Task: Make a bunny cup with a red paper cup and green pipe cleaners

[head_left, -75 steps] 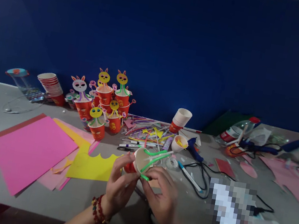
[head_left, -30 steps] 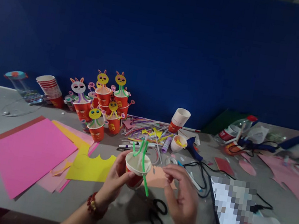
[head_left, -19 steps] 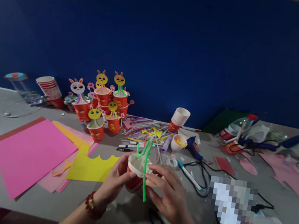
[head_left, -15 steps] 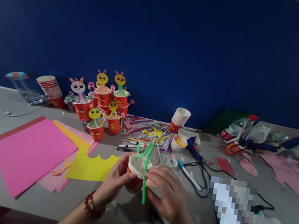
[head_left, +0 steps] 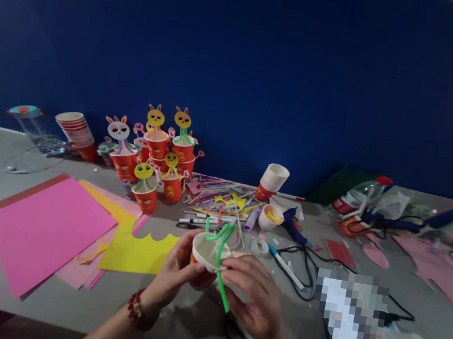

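My left hand [head_left: 176, 265] is wrapped round a red and white paper cup [head_left: 204, 251], its open mouth tilted towards me. Green bent straws [head_left: 223, 294] stand up out of the cup, and one passes over the near rim and hangs down outside. The fingers of my right hand [head_left: 257, 291] pinch this straw at the rim. Below the cup lies a black loop [head_left: 237, 336], probably scissor handles, partly hidden by my hand. Behind the cup are loose drinking straws [head_left: 215, 196], markers [head_left: 193, 221] and a roll of clear tape [head_left: 259, 247].
Left lie pink sheets [head_left: 47, 226] and cut yellow paper [head_left: 134, 255]. Behind them stand red cups with paper animal heads [head_left: 146, 198]. Cup stacks [head_left: 272, 180], a small cup of yellow scraps [head_left: 271, 217], a blue glue gun [head_left: 294, 227] with its cord, and a bottle [head_left: 352, 199] stand farther back.
The lower end of the green straw outside the cup has swung to the right and now slants. The cup has tilted slightly; both hands keep their hold.
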`<move>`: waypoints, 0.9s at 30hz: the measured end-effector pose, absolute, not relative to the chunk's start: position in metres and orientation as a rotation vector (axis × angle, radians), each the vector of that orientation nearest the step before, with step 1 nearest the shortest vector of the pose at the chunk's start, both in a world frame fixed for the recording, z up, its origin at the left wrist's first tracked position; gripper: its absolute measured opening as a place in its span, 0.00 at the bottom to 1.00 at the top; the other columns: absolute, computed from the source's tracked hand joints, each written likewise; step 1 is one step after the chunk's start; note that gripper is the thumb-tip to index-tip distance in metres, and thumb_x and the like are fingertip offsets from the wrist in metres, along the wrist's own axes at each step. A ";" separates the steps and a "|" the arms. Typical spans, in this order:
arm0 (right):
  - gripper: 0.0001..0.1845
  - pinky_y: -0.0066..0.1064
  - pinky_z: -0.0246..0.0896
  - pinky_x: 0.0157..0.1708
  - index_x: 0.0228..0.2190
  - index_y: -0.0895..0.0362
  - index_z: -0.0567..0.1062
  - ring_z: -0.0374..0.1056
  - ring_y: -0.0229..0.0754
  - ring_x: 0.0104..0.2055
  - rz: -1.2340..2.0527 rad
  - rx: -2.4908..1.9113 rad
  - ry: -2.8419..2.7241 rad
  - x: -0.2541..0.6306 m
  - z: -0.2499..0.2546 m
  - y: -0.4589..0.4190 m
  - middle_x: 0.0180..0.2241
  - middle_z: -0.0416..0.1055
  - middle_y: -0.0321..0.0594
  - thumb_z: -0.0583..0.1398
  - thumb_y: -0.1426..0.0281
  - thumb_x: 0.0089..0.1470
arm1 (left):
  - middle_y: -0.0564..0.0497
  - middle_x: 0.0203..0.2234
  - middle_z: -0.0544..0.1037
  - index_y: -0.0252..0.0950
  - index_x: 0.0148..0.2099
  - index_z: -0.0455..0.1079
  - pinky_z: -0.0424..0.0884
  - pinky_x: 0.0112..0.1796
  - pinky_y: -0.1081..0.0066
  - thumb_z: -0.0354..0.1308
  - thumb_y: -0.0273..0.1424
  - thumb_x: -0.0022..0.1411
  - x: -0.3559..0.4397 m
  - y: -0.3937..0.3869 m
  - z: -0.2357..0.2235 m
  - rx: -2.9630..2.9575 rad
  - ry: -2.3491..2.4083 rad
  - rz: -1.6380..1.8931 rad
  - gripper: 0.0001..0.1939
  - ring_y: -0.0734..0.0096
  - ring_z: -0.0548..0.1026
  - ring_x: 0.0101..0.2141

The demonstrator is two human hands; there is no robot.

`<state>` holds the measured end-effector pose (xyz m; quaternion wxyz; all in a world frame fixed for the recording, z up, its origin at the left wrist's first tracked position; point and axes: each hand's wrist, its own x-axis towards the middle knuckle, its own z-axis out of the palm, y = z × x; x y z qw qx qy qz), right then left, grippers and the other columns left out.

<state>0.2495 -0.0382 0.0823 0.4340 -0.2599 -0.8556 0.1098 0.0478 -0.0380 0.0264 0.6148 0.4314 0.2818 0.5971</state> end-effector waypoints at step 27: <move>0.14 0.40 0.71 0.46 0.44 0.52 0.71 0.76 0.46 0.42 0.305 -0.723 -2.041 0.242 0.082 -0.041 0.39 0.79 0.43 0.61 0.74 0.54 | 0.45 0.53 0.73 0.42 0.60 0.64 0.69 0.52 0.63 0.68 0.37 0.55 0.042 -0.040 0.033 1.122 0.695 1.344 0.32 0.56 0.72 0.52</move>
